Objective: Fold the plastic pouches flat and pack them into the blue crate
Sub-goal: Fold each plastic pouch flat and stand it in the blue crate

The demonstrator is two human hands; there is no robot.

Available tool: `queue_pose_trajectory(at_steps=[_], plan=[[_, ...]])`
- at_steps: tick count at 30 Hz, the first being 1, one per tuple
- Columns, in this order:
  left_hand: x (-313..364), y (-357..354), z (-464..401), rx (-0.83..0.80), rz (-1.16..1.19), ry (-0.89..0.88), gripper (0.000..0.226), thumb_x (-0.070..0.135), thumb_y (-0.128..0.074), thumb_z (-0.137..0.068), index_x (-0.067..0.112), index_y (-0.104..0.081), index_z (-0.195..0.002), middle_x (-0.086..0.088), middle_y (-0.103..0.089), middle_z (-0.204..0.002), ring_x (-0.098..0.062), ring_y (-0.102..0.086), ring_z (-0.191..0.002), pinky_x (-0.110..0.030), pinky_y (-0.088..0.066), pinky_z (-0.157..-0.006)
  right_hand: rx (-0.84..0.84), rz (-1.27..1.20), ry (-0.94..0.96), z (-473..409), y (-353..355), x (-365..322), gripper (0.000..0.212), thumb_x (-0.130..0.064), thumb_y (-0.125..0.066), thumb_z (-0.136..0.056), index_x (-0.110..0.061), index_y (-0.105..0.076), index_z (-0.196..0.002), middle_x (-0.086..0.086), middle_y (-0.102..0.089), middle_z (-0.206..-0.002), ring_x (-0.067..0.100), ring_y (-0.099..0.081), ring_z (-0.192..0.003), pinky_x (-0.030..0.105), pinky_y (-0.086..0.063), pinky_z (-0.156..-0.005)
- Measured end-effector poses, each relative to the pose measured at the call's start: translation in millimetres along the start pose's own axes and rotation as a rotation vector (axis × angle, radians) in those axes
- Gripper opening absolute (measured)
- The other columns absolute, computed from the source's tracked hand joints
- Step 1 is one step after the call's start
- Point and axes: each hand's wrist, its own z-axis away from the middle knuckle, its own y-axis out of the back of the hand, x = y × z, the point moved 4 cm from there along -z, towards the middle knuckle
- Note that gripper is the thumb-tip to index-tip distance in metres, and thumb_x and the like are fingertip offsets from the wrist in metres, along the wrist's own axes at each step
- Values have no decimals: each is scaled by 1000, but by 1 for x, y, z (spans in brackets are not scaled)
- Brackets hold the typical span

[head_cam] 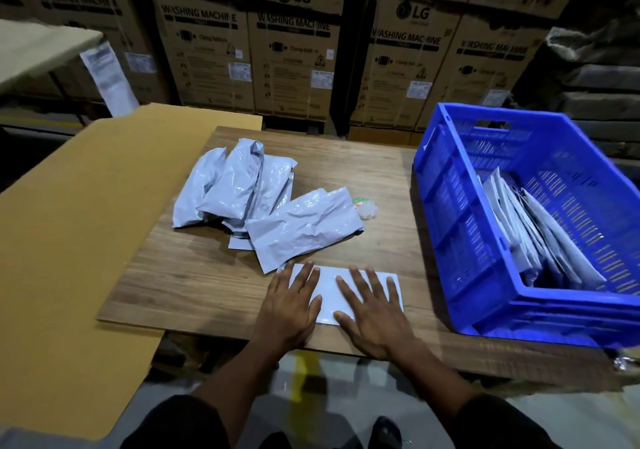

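— Status at the bench?

— Pouch (329, 296) under both palms, flat on the wooden board (194, 275), to the left of the blue crate (460, 241) and near the board's front edge. My left hand (289, 305) lies spread, fingers straight, pressing its left half. My right hand (375, 313) does the same on the right half. Neither hand grips or pinches anything; both only press down.

— So that one is folded?

— Looks folded and smoothed, by my judgement. Not yet in the crate.

— What's in the crate?

— Row of flattened pouches (540, 241) standing on edge, leaning against its near-left wall. Much of the crate floor to their right shows bare, so I judge there is room.

— And what's left?

— Heap of unfolded pouches (249, 192) farther back on the board, left of the crate, puffy and overlapping. Exact count I cannot tell; several at least. One crumpled scrap of wrapper (365, 208) sits between the heap and the crate.

— Overall?

— Partway through, I reckon. Next call: carry this flat one right into the crate, then take the nearest of the heap.
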Motion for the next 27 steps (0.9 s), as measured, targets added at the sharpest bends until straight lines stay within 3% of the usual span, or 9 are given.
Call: queue_pose_trajectory(at_steps=[3,5,8,11,14,18,22,24,27], plan=[[-2,2,-3,-77,0,38,51,40,-47,-102,14,-56,-146,-7,-47,-156,-42,-45,-140,-53,-35,-115,-9,4,-53,13,7,25,83,-80,4,-87,-36,11,-157,-5,25,-163,25,20,-152,54,7,-120],[-4,3,-5,-172,-9,81,56,45,-40,-101,17,-55,-147,-4,-46,-157,-40,-44,-141,-51,-29,-115,-35,-17,-57,21,13,31,88,-83,-7,-88,-34,18,-156,-5,35,-159,25,31,-148,57,10,-119],[-6,4,-10,-269,-23,119,58,47,-36,-100,19,-54,-147,-2,-48,-155,-39,-45,-140,-49,-25,-115,85,40,74,28,24,19,85,-72,-37,-91,-22,-21,-158,7,2,-168,32,8,-154,69,-10,-116],[-4,7,-13,-334,-23,125,58,47,-34,-99,18,-56,-146,-2,-53,-151,-38,-48,-137,-51,-32,-114,266,133,251,26,31,0,36,-43,-56,-92,-20,-60,-119,10,-41,-154,36,-23,-150,67,-28,-110],[-7,8,-12,-383,-11,114,61,48,-28,-102,15,-55,-146,-5,-53,-151,-37,-49,-137,-50,-41,-112,346,126,305,21,32,-8,18,-31,-52,-97,-19,-65,-97,9,-54,-143,39,-31,-146,66,-26,-112],[-7,11,-7,-282,22,-36,76,59,-36,-101,2,-43,-151,-15,-43,-157,-35,-38,-146,-52,-27,-116,385,-14,246,21,40,-4,24,-27,-46,-99,-13,-65,-95,10,-58,-137,39,-40,-140,58,-39,-107],[-4,23,-11,-160,-67,-174,44,25,-52,-87,13,-66,-128,-12,-61,-141,-36,-48,-135,-62,-30,-111,481,-92,276,30,63,-9,28,-29,-44,-96,-12,-63,-104,13,-58,-139,36,-55,-128,47,-52,-97],[-8,29,-21,-114,-69,-109,43,11,-48,-83,21,-72,-117,-10,-65,-135,-37,-52,-134,-64,-29,-111,463,97,400,36,65,-15,34,-29,-46,-95,-17,-62,-122,4,-49,-150,38,-43,-139,57,-40,-109],[-12,35,-33,-123,-60,-78,49,3,-73,-76,27,-72,-119,-7,-64,-138,-35,-47,-140,-69,-24,-111,360,328,628,41,55,-28,37,-25,-45,-95,-27,-60,-129,-9,-47,-152,40,-19,-151,75,-20,-110]])
